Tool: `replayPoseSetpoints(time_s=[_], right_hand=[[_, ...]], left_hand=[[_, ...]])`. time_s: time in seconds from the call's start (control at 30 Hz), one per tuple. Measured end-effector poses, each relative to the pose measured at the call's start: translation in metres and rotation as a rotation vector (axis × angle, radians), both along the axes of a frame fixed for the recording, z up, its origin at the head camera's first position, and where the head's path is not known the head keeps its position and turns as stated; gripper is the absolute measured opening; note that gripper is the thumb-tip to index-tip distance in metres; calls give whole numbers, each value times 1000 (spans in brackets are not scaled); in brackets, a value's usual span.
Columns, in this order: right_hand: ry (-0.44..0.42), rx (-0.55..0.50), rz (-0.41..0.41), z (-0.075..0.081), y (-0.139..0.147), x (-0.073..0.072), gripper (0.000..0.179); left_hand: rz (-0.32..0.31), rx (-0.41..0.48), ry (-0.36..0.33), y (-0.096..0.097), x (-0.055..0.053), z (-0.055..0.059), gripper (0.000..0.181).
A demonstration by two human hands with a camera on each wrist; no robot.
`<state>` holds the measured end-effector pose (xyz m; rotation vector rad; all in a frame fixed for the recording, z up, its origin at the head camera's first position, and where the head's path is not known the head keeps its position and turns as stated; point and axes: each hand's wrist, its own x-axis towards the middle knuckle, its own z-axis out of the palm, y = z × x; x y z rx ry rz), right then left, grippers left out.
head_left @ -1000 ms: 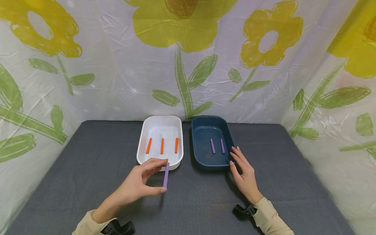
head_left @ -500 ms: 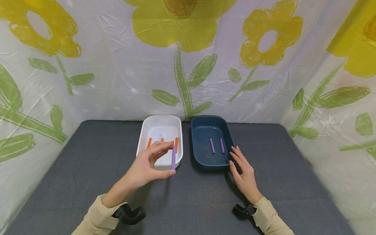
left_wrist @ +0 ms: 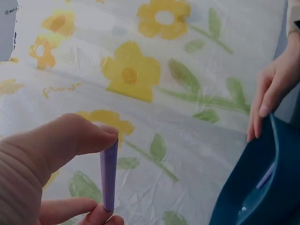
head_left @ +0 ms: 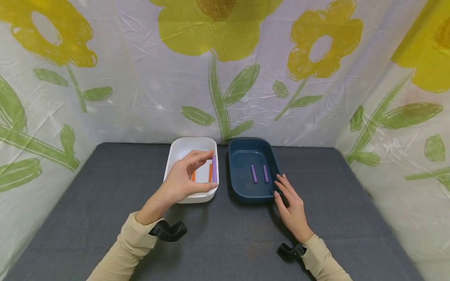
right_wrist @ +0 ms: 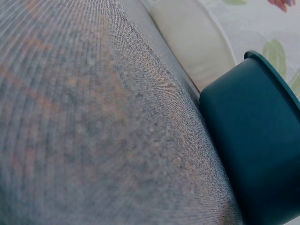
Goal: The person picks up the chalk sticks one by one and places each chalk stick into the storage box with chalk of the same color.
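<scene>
My left hand pinches a slim purple stick end to end between thumb and fingers, above the right side of the white tray. The left wrist view shows the same purple stick close up, its sides faceted. Inside the white tray are orange sticks; the hand hides part of that tray. Two more purple sticks lie apart in the dark blue tray. My right hand touches that tray's right rim, fingers loosely extended.
Both trays stand side by side at the back of a dark grey cloth-covered table, with a narrow gap between them. A flower-printed sheet rises behind and at the sides. Each wrist carries a black camera mount.
My left hand, holding the purple stick, has moved forward and to the right, from the white tray's front edge to over it. The right hand stays at the blue tray.
</scene>
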<state>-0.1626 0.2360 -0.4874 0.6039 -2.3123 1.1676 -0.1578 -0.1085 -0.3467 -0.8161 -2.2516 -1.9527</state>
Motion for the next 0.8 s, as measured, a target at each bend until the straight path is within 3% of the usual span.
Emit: replayPoseSetpoints(time_s=[0.27,0.57,0.8], right_hand=[[11,7,3,-1,0,0,40],[6,1,3,-1,0,0,39],[14,5,6,-2,0,-1,39]], left_hand=[[14,-82,-44,15,-24,-1,74],[13,-101,-82,29,-44,-4,73],[-4,-241,-85,41,-56,-4,72]])
